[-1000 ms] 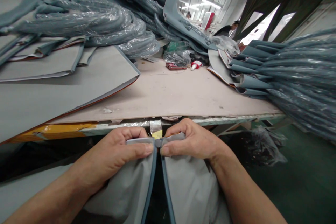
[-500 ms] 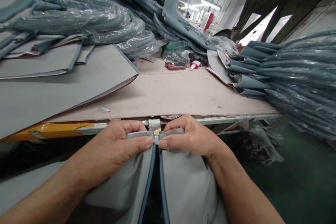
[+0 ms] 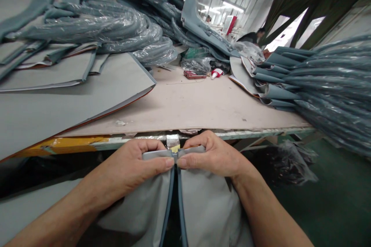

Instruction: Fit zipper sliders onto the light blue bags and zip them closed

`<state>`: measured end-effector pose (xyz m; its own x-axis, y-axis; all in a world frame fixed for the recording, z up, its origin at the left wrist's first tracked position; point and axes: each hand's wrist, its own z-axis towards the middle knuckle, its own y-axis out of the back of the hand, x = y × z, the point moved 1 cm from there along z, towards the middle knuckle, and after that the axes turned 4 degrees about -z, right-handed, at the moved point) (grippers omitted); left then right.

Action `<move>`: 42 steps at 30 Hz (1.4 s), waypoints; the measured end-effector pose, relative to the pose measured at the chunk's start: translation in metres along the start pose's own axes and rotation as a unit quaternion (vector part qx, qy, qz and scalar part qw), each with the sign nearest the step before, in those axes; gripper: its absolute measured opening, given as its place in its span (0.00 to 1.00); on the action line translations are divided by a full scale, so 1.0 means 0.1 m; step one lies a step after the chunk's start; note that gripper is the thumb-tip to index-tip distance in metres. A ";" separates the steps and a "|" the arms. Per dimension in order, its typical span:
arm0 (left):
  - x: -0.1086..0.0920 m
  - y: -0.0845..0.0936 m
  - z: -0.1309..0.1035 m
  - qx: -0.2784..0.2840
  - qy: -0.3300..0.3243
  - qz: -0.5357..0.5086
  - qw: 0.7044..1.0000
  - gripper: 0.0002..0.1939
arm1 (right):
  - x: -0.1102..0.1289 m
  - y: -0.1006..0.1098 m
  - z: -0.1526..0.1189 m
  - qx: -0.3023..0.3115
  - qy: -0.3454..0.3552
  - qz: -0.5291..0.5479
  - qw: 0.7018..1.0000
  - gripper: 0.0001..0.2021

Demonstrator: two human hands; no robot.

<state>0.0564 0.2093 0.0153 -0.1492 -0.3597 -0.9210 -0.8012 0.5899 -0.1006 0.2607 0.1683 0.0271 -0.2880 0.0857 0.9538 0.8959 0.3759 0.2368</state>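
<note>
In the head view, from where I stand, both hands meet low in the centre of the frame, just in front of the near edge of the table (image 3: 191, 104). The left hand (image 3: 145, 160) is closed in a pinch, thumb on top and fingers curled behind, on the top edge of the left grey panel (image 3: 147, 204). The right hand (image 3: 207, 156) pinches the right grey panel (image 3: 208, 204) the same way, its thumb tip close to the other thumb.

Both panels hang below the hands to the bottom of the frame, their blue-edged sides facing each other across a narrow dark gap. A small grey-blue tab (image 3: 175, 157) sits between the thumb tips; I can't tell which panel it belongs to. Just above it are a scrap of yellow (image 3: 175, 148) and a silvery strip (image 3: 173, 140) at the table edge.

A large grey sheet (image 3: 87, 92) spreads across the left, with plastic-wrapped bundles (image 3: 95, 23) at upper left and another wrapped bundle (image 3: 336, 85) at right. Beyond the hands, near upper centre, a red keypad device (image 3: 195, 74) lies beside a small red-and-white bottle (image 3: 216, 73).
</note>
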 end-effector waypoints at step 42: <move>0.06 0.01 0.02 0.087 -0.018 -0.077 0.993 0.15 | 0.02 0.04 0.04 0.050 0.021 -0.019 0.998 0.14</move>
<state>0.0559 0.2088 0.0096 -0.0089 -0.4320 -0.9018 -0.7002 0.6465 -0.3029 0.2623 0.1732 0.0294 -0.3053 0.0321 0.9517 0.8454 0.4692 0.2554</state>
